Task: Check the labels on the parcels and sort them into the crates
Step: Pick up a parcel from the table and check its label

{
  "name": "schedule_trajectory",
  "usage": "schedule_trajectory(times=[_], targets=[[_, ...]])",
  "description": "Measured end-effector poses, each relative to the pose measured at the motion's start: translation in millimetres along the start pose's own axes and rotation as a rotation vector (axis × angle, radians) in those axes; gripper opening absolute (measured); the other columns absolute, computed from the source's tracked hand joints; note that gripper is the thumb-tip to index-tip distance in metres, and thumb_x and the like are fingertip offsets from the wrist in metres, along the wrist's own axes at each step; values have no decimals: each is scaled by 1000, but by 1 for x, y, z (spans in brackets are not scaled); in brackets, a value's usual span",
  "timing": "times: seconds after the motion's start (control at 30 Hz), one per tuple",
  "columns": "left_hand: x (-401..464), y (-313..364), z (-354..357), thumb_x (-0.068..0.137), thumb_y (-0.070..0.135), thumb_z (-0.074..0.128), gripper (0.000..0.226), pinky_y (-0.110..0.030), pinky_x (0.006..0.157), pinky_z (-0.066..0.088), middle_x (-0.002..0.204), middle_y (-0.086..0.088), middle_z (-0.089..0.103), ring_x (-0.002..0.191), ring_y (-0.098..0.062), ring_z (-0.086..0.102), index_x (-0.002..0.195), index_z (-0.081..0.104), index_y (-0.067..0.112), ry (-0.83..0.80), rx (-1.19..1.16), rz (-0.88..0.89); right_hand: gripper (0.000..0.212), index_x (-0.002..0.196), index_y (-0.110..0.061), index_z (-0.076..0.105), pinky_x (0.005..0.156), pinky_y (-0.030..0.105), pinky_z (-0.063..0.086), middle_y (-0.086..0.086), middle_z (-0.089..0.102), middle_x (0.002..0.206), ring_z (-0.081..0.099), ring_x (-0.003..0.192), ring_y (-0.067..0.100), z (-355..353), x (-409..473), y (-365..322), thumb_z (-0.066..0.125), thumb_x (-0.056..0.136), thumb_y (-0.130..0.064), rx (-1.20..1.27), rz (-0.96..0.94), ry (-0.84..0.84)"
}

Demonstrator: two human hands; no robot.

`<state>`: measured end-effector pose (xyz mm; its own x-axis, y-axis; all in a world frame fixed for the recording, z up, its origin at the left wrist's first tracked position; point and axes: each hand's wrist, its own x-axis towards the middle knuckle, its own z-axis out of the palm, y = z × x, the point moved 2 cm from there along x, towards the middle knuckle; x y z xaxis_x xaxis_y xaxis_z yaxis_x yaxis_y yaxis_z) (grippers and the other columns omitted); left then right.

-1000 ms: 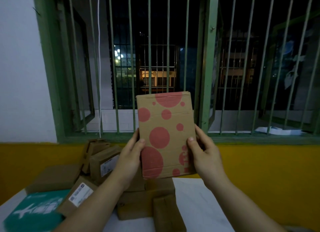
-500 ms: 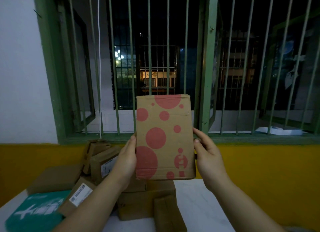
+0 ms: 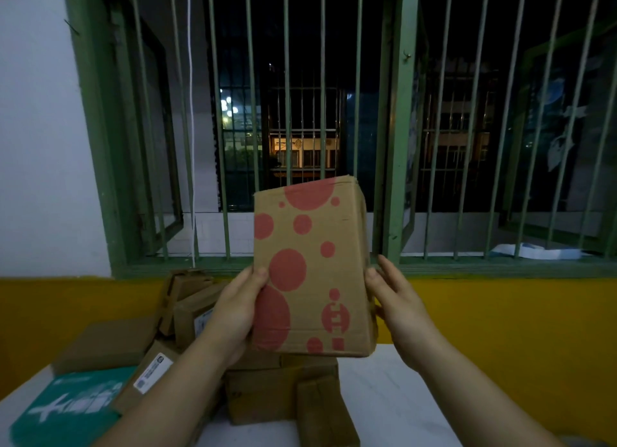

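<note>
A brown cardboard parcel (image 3: 312,266) with red dots is held upright in front of me, above the table. My left hand (image 3: 235,308) grips its left edge, thumb on the front face. My right hand (image 3: 395,296) holds the right side, fingers behind the box and thumb at its edge. No label shows on the face turned to me. Below lies a pile of brown parcels (image 3: 280,393), one with a white label (image 3: 153,373), and a teal parcel (image 3: 66,406) at the lower left.
The parcels lie on a white table (image 3: 394,400) against a yellow wall (image 3: 500,320). Above it is a green barred window (image 3: 397,129) with darkness outside. White paper (image 3: 534,251) lies on the sill at the right. No crate is in view.
The dotted parcel has turned slightly, so its right side face now shows. Both hands slid a little lower on its edges and stayed on it.
</note>
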<state>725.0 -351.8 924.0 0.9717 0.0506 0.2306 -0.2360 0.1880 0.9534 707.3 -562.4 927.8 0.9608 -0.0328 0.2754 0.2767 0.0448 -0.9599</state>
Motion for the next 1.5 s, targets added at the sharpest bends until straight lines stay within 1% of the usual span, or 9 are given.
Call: schedule_trajectory(times=[0.1,0.2,0.3,0.4,0.63,1.07,1.27,1.43,1.5], targets=[[-2,3,0,99,24,46,27,-33,81,56,112,-4,70,98,-18,69,123,57,24,-3,95,61,99,144,-32,41,91,39,53,-4,58,133,61,112,16,1,-2,1,71,55,-62,31,14,-32],[-4,8,0,97,11,50,26,-21,68,56,106,5,65,88,-6,69,111,51,33,66,148,153,64,130,-30,54,83,34,56,-6,65,119,65,102,14,0,-3,-1,72,71,-46,14,-52,43],[-6,9,3,97,11,52,26,-30,86,52,119,-2,58,108,-16,60,99,54,36,107,329,218,30,117,-34,59,69,23,54,-11,67,108,66,91,6,1,-4,-2,65,89,-28,-1,-105,61],[-9,13,7,96,23,54,25,-39,101,46,132,2,51,121,-16,51,119,56,35,53,375,218,23,109,-42,58,64,17,52,-21,67,98,65,85,-3,5,-3,-2,61,93,-25,-50,-159,71],[-13,14,17,97,32,46,39,-14,63,52,111,13,63,92,-2,65,135,41,39,-92,276,137,32,111,-55,54,90,37,55,-9,62,120,61,107,9,15,-2,-1,61,92,-29,-107,-228,93],[-10,9,13,101,44,25,46,-24,82,48,117,4,64,102,-7,59,134,52,26,4,178,38,29,119,-45,54,89,31,54,-4,58,127,58,114,11,16,-3,-1,42,102,-26,-89,-248,101],[-7,11,11,104,34,31,29,-16,69,50,96,16,69,83,6,66,115,58,36,-10,167,65,33,123,-39,55,77,22,56,-8,64,120,64,101,3,17,-3,-3,42,102,-17,-102,-232,86],[-7,11,7,102,43,30,38,-41,94,51,103,1,73,102,-16,66,108,65,31,-6,56,-25,28,121,-46,52,88,26,51,-14,59,126,56,115,6,17,-2,-4,49,98,-30,-139,-207,80],[-9,10,5,97,47,33,41,-44,90,51,103,-5,73,100,-21,67,109,64,24,-21,-27,-65,50,137,-39,43,88,24,45,-15,47,133,47,121,7,16,-1,-3,54,88,-45,-158,-141,63]])
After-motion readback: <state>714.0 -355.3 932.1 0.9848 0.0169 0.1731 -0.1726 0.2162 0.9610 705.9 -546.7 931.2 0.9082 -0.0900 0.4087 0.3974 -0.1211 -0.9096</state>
